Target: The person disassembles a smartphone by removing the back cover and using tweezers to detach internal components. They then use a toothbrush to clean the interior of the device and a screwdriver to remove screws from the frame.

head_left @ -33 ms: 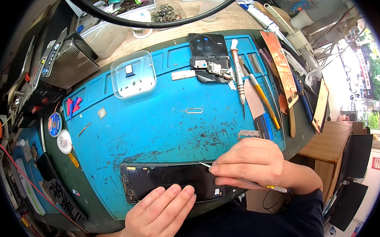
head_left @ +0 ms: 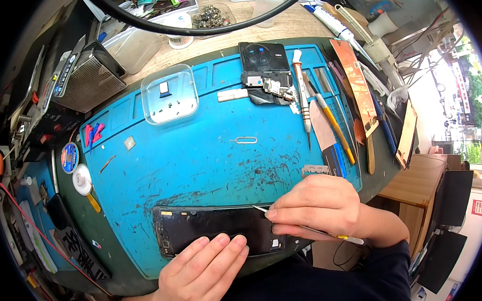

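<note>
We see a black phone panel (head_left: 206, 222) lying lengthwise on the near edge of a blue mat (head_left: 188, 169), which covers part of the table (head_left: 122, 267). The left hand (head_left: 200, 273) rests its outstretched fingers on the panel's near side; its grip is loose, closed around nothing. The right hand (head_left: 321, 201) sits over the panel's right end, its grip pinching a slim metal tool (head_left: 354, 239) whose point is at the far long edge. Just beyond that hand we find a razor blade (head_left: 315, 170). Farther off on the mat lie a looped pin (head_left: 246, 138) and a clear box (head_left: 182, 91) of small parts, with a screwdriver (head_left: 303, 96) to the right, beside a black back cover (head_left: 264, 57).
</note>
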Available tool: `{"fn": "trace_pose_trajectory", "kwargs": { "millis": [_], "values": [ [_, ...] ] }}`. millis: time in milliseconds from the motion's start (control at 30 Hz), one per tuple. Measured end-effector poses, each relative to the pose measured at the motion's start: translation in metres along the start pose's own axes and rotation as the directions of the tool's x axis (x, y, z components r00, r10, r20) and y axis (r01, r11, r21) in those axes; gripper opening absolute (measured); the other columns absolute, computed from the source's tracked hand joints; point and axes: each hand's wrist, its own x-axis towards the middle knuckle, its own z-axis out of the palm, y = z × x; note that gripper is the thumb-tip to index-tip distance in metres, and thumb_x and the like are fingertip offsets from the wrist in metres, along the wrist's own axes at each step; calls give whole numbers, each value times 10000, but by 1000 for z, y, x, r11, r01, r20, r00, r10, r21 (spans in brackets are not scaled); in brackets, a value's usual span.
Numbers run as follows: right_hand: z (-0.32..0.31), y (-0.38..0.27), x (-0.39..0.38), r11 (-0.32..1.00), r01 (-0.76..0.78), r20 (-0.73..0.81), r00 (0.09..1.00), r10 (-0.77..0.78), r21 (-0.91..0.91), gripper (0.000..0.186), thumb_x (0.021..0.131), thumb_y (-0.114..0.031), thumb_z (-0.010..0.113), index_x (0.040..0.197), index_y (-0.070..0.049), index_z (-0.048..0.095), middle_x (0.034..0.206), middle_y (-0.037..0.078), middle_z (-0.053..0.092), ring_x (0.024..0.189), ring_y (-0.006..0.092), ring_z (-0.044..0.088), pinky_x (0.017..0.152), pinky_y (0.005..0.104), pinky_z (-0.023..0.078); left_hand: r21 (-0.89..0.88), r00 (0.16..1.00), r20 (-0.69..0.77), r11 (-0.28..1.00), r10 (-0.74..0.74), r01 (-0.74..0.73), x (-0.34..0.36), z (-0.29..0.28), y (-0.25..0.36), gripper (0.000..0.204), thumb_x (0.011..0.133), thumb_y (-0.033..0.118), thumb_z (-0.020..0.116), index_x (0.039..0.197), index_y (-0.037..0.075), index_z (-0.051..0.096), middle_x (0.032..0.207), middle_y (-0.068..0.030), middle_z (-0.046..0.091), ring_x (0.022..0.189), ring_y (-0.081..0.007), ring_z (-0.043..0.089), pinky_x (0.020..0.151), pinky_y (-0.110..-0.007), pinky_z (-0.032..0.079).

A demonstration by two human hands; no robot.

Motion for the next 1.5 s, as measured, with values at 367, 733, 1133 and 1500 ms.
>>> {"fn": "trace_pose_trajectory", "kwargs": {
  "millis": [367, 733, 1133, 1500],
  "values": [
    [2, 5, -4, 1000, 18, -48, 999, -18, 0, 279, 830, -92, 903, 1077, -16, 799, 995, 101, 781, 822, 229, 756, 670, 323, 590, -192, 994, 68, 976, -90, 102, 10, -15, 4, 364, 818, 65, 828, 1178, 28, 793, 1320, -117, 750, 1218, -300, 710, 1061, -430, 578],
    [1, 6, -5, 998, -37, -56, 998, 40, 53, 227, 881, -157, 880, 1061, -45, 799, 1002, 93, 780, 867, 263, 748, 743, 361, 586, -249, 975, -81, 952, -206, 180, 66, -16, -43, 235, 860, 2, 816, 1083, 21, 742, 997, -105, 709, 858, -306, 688, 739, -397, 565],
    [7, 6, -6, 1000, 0, -81, 997, 0, -2, 200, 888, -171, 871, 1038, -60, 798, 973, 68, 772, 841, 244, 735, 724, 358, 567, -235, 973, -54, 950, -225, 207, 70, -11, -40, 172, 867, 1, 805, 1030, 29, 757, 961, -96, 714, 861, -291, 687, 745, -395, 561],
    [8, 8, -8, 999, -25, -113, 993, 29, 34, 177, 890, -159, 865, 1018, -56, 799, 968, 75, 777, 854, 249, 749, 740, 359, 580, -286, 992, 93, 953, -80, 103, 88, -12, -47, 175, 837, 22, 805, 1007, 31, 764, 947, -88, 690, 846, -294, 652, 739, -405, 538]
  ]
}}
